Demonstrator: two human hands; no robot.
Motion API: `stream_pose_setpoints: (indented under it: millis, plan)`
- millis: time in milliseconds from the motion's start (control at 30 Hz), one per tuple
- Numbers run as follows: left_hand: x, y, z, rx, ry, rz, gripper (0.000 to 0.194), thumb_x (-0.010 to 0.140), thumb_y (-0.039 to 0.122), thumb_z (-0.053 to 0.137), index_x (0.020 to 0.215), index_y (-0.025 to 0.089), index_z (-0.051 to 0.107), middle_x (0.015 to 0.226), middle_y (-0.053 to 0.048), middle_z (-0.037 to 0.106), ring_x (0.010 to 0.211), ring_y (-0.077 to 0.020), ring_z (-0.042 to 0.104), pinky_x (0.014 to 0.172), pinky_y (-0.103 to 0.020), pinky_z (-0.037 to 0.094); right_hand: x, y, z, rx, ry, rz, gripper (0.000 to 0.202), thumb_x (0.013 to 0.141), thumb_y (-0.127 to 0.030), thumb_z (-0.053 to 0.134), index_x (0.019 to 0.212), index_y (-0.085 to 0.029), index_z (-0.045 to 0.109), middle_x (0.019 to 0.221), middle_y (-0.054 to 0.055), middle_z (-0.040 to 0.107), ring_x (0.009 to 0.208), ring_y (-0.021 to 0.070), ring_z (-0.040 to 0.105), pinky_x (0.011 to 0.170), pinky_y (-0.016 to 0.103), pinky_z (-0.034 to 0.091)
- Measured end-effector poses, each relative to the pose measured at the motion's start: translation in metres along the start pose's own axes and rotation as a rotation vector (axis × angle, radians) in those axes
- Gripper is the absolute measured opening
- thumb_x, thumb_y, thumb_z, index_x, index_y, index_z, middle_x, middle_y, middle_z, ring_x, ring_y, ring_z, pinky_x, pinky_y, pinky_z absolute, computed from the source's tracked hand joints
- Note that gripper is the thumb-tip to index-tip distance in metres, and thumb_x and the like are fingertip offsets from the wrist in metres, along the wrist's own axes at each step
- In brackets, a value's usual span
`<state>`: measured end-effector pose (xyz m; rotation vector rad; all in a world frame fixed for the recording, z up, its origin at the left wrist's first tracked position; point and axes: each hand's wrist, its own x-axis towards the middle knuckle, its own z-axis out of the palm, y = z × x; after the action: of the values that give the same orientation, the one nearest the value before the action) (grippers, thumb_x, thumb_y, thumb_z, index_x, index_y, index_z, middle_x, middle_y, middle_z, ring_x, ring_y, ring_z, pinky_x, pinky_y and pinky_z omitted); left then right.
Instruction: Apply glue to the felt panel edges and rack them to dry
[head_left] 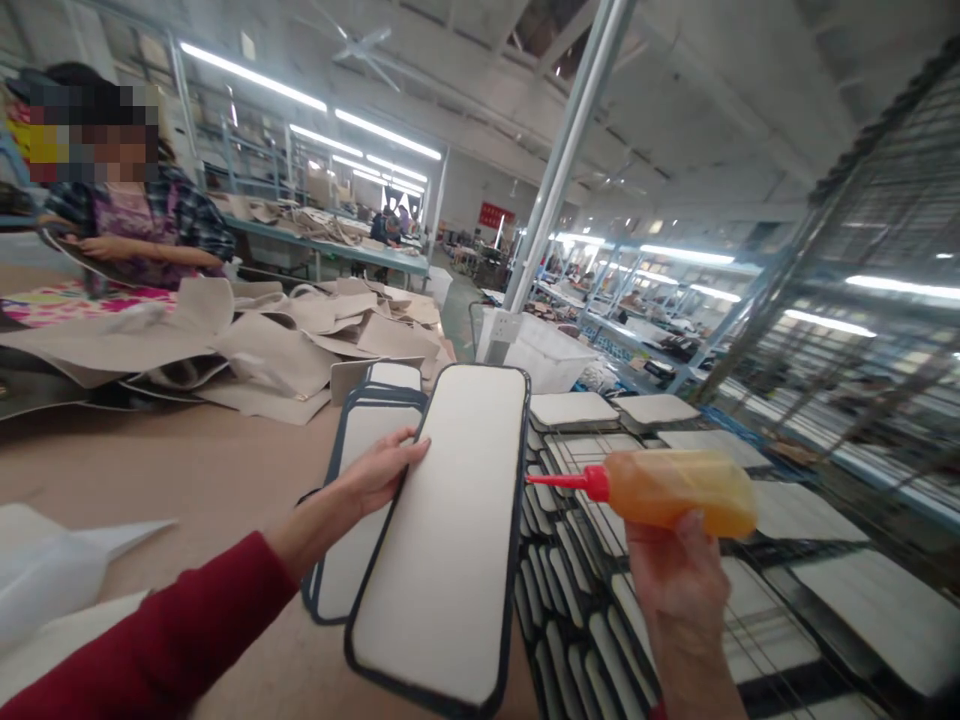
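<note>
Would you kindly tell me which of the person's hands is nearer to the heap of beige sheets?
Left. The left hand, gripping a long white panel, is on the near side of the heap; the right hand is farther right, holding a bottle.

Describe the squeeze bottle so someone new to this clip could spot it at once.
Find the rows of pale panels at lower right. In front of them, the right hand holds a bottle sideways, its red nozzle pointing toward the long panel in the left hand. Its amber colour and that red nozzle set it apart from the pale panels.
</note>
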<state>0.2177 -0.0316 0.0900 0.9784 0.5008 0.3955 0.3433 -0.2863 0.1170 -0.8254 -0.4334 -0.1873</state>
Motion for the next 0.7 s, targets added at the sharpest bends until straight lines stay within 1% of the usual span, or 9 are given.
stream_pose_setpoints:
  millis: [100,233,400,600,700]
  plan:
    - [0.005,0.007,0.005,-0.012,0.038,-0.006,0.023,0.069,0.010,0.071,0.085,0.017,0.055,0.074,-0.003,0.069,0.058,-0.0129,0.063,0.057,-0.023,0.051,-0.006,0.003,-0.007,-0.025,-0.019,0.025,0.041,0.065,-0.032,0.073,0.104,-0.024,0.064,0.103,0.000,0.065,0.095,0.0182,0.059,0.095,0.042,0.043]
    - [0.010,0.012,0.010,0.006,0.023,-0.005,0.019,0.069,0.010,0.071,0.079,0.016,0.055,0.067,-0.002,0.067,0.054,-0.0132,0.061,0.055,-0.024,0.051,-0.006,0.005,-0.010,-0.041,-0.057,0.021,0.043,0.063,-0.032,0.075,0.104,-0.024,0.063,0.107,0.000,0.064,0.097,0.0193,0.058,0.094,0.043,0.043]
    - [0.015,0.015,0.012,0.036,0.006,-0.015,0.014,0.073,0.009,0.066,0.079,0.015,0.055,0.065,-0.002,0.066,0.052,-0.0128,0.061,0.054,-0.024,0.051,-0.004,0.004,-0.014,-0.059,-0.049,0.015,0.047,0.057,-0.034,0.078,0.100,-0.025,0.064,0.099,-0.001,0.065,0.093,0.0191,0.059,0.085,0.038,0.048]
    - [0.018,0.015,0.012,0.038,-0.027,-0.012,0.020,0.070,0.010,0.071,0.078,0.016,0.054,0.064,0.000,0.065,0.052,-0.0125,0.060,0.051,-0.023,0.051,-0.008,0.002,-0.022,-0.109,-0.039,0.059,0.051,0.054,-0.037,0.080,0.101,-0.028,0.065,0.100,0.000,0.067,0.092,0.0195,0.061,0.074,0.031,0.051]
    - [0.019,0.014,0.012,0.027,-0.012,-0.020,0.019,0.070,0.009,0.070,0.075,0.017,0.053,0.062,0.000,0.065,0.051,-0.0124,0.060,0.051,-0.023,0.051,-0.010,0.001,-0.024,-0.117,-0.066,0.084,0.052,0.055,-0.038,0.079,0.103,-0.027,0.064,0.105,0.002,0.066,0.096,0.0214,0.060,0.075,0.033,0.052]
